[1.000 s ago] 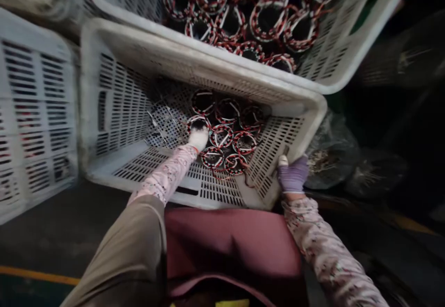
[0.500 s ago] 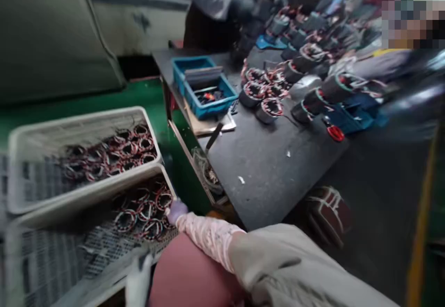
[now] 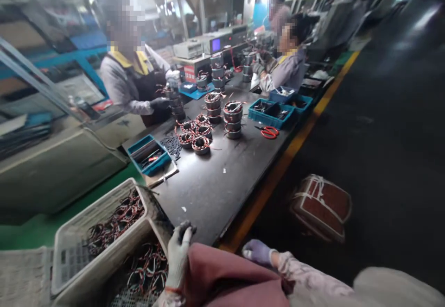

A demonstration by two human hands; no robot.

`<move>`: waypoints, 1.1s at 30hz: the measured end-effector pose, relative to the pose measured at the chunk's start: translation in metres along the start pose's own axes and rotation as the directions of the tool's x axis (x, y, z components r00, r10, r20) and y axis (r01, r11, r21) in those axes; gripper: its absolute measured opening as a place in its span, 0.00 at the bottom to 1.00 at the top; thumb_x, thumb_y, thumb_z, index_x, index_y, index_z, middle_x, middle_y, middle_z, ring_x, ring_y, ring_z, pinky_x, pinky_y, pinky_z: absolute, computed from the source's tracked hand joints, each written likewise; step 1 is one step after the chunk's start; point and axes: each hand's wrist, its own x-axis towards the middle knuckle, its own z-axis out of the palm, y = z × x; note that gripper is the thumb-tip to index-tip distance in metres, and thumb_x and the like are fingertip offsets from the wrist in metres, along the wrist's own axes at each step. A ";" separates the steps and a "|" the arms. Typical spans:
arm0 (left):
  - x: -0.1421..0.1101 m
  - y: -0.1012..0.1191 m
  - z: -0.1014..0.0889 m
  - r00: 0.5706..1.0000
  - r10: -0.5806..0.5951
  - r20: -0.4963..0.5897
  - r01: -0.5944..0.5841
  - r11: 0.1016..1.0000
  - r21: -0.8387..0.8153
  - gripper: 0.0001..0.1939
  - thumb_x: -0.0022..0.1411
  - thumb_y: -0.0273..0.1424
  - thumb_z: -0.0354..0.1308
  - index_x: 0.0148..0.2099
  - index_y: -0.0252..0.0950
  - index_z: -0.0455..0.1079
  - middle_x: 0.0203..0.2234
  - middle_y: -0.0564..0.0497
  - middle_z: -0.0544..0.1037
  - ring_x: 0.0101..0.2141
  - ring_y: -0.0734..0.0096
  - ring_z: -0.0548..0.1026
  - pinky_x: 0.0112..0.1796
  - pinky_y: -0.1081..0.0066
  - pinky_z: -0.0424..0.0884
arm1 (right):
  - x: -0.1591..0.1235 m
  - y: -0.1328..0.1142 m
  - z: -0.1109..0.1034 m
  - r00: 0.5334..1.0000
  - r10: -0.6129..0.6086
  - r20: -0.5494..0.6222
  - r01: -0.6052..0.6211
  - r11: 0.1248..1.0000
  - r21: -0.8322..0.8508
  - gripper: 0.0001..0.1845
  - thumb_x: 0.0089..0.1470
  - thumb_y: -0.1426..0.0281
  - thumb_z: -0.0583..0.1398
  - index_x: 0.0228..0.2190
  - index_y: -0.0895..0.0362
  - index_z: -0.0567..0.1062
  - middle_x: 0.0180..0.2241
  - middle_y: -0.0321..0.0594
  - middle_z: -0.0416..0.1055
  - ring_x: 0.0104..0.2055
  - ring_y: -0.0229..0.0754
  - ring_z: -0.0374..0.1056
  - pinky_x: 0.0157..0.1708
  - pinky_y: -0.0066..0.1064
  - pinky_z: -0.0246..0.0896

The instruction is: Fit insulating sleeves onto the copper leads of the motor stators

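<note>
My left hand, in a pale glove with dark fingertips, is near the table's front corner, beside the rim of the nearer crate. Its thumb and fingers are apart and hold nothing visible. Over the red-brown cloth on my lap, at its right edge, is my right hand in a purple glove. Its fingers are curled in, with nothing seen in them. Wire-wound stators with red, white and black leads lie in the nearer crate; more stators fill part of the crate behind it.
On the dark table stand several stators, stacked stators, a blue parts bin, a divided blue bin and red-handled scissors. Co-workers work around it. A strapped brown bundle lies on the floor at right.
My view has swung up and right. My right hand has left the nearer crate's edge and moved right. My left hand has come up beside the table corner.
</note>
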 end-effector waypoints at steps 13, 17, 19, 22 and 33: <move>0.148 0.224 0.224 0.844 0.502 0.188 -0.491 0.583 0.647 0.28 0.58 0.44 0.60 0.57 0.36 0.73 0.54 0.39 0.80 0.54 0.54 0.79 0.58 0.56 0.72 | 0.098 0.037 -0.313 0.936 0.050 -0.347 0.045 0.964 0.261 0.11 0.50 0.67 0.61 0.33 0.57 0.82 0.29 0.44 0.81 0.33 0.45 0.78 0.42 0.38 0.77; 0.199 0.280 0.278 0.845 0.382 0.374 -0.470 0.198 0.860 0.34 0.61 0.41 0.60 0.66 0.33 0.66 0.62 0.36 0.74 0.60 0.49 0.74 0.61 0.56 0.68 | 0.121 0.022 -0.381 0.907 -0.004 -0.421 0.109 0.968 0.225 0.14 0.55 0.69 0.59 0.40 0.59 0.83 0.37 0.47 0.83 0.38 0.45 0.80 0.47 0.39 0.76; 0.227 0.288 0.307 0.841 0.315 0.440 -0.477 0.047 0.878 0.36 0.62 0.40 0.59 0.68 0.31 0.63 0.63 0.33 0.72 0.61 0.46 0.72 0.61 0.55 0.66 | 0.127 0.014 -0.416 0.881 -0.030 -0.472 0.126 0.977 0.174 0.15 0.57 0.69 0.59 0.42 0.60 0.83 0.43 0.48 0.83 0.44 0.46 0.80 0.51 0.41 0.75; 0.259 0.284 0.342 0.845 0.213 0.490 -0.474 -0.127 0.872 0.38 0.61 0.39 0.59 0.70 0.28 0.60 0.63 0.30 0.72 0.62 0.43 0.71 0.62 0.53 0.63 | 0.133 0.000 -0.472 0.834 -0.075 -0.547 0.123 0.991 0.051 0.15 0.57 0.70 0.61 0.44 0.58 0.83 0.50 0.46 0.81 0.54 0.49 0.77 0.61 0.42 0.67; 0.283 0.282 0.359 0.883 -0.045 0.467 -0.462 -0.261 0.847 0.35 0.59 0.49 0.61 0.63 0.35 0.69 0.48 0.37 0.81 0.51 0.44 0.78 0.50 0.58 0.72 | 0.241 -0.073 -0.612 0.955 -0.035 -0.294 -0.227 0.550 -0.804 0.21 0.68 0.67 0.55 0.55 0.54 0.80 0.55 0.49 0.78 0.56 0.52 0.74 0.53 0.42 0.68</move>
